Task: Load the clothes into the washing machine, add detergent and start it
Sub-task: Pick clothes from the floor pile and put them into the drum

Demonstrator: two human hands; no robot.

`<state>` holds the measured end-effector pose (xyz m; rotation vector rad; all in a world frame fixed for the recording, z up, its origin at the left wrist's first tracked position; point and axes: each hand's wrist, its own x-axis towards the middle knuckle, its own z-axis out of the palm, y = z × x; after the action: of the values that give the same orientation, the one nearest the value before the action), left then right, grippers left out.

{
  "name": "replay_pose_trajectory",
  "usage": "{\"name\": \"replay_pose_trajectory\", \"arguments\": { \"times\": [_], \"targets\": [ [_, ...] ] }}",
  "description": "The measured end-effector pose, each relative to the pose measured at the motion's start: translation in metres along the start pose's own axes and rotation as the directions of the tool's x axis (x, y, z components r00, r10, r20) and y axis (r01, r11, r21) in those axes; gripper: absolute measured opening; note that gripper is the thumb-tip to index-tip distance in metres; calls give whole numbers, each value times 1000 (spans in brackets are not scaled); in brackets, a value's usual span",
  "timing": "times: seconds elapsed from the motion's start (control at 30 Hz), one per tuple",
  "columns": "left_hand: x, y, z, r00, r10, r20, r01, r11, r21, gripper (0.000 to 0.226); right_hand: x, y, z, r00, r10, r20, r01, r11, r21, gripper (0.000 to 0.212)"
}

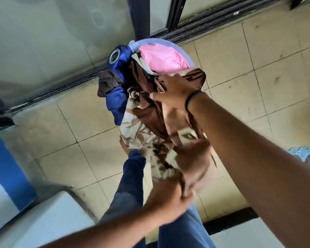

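Both hands (170,93) gripping brown garment (150,120)

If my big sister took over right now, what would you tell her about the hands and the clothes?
Left hand: grip closed on the lower end of the brown cloth.
Right hand: grip closed on the same cloth, higher up, over the basket.
The basket on the floor holds a pink cloth and a blue cloth.
Done: one cloth is partly lifted out.
Left: load all clothes, add detergent, start the machine.
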<state>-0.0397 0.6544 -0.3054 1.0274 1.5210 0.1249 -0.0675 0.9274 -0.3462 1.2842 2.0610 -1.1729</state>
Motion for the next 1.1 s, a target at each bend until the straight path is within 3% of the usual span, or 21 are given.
{"name": "replay_pose_trajectory", "arguments": {
  "times": [0.03, 0.1, 0.17, 0.23, 0.3, 0.33, 0.37, 0.43, 0.5, 0.57, 0.63, 0.77, 0.83, 0.9, 1.0, 1.1],
  "targets": [
    [-14, 8, 5, 995, 65, 74, -65, 998, -5, 40, 8, 5, 13, 995, 51, 80, -50, 999, -16, 99],
    [-31, 26, 4, 979, 191, 75, -190, 981, -30, 35, 15, 14, 43, 963, 153, 222, -146, 988, -46, 119],
    [-40, 38, -7, 962, 274, 23, -269, 956, -118, 28, 11, 25, 77, 945, 231, 231, -181, 959, -217, 107],
    [-37, 36, -23, 951, 303, -60, -308, 937, -162, 19, 1, 30, 99, 964, 230, 131, -186, 941, -282, 74],
    [-26, 18, -40, 959, 218, -182, -253, 947, -199, 30, -11, 31, 111, 967, 214, 139, -196, 971, -134, 47],
    [-19, 8, -49, 953, 144, -265, -211, 947, -243, 39, -17, 31, 113, 964, 205, 171, -198, 979, -55, 44],
    [-9, -4, -59, 931, 57, -359, -164, 948, -274, 47, -26, 29, 113, 960, 191, 202, -196, 981, 4, 43],
    [14, -24, -85, 820, -135, -557, -63, 944, -323, 52, -45, 21, 109, 965, 116, 235, -133, 989, 58, 35],
    [42, -39, -113, 732, -271, -625, 16, 924, -381, 44, -72, 8, 100, 967, 9, 254, -23, 998, 54, 22],
    [73, -49, -140, 722, -333, -607, 127, 926, -357, 40, -100, -8, 89, 943, -123, 309, 121, 992, 28, 21],
    [105, -58, -162, 736, -376, -563, 226, 920, -319, 47, -124, -27, 77, 849, -230, 476, 225, 972, 67, 32],
    [147, -67, -181, 799, -395, -453, 361, 918, -164, 47, -148, -51, 60, 542, -298, 786, 401, 914, 70, 28],
    [146, -55, -174, 815, -370, -446, 385, 921, -60, 43, -147, -53, 51, 499, -246, 831, 453, 891, -8, 32],
    [132, -39, -155, 833, -282, -476, 321, 947, 2, 38, -135, -53, 37, 611, -191, 768, 427, 897, -116, 31],
    [92, -19, -113, 923, -144, -356, 166, 986, 33, 35, -107, -39, 19, 889, -127, 441, 237, 950, -205, 21],
    [54, -8, -79, 966, -57, -253, 89, 989, 119, 49, -77, -25, 19, 964, -37, 264, 86, 980, -178, 28]
  ]
}}
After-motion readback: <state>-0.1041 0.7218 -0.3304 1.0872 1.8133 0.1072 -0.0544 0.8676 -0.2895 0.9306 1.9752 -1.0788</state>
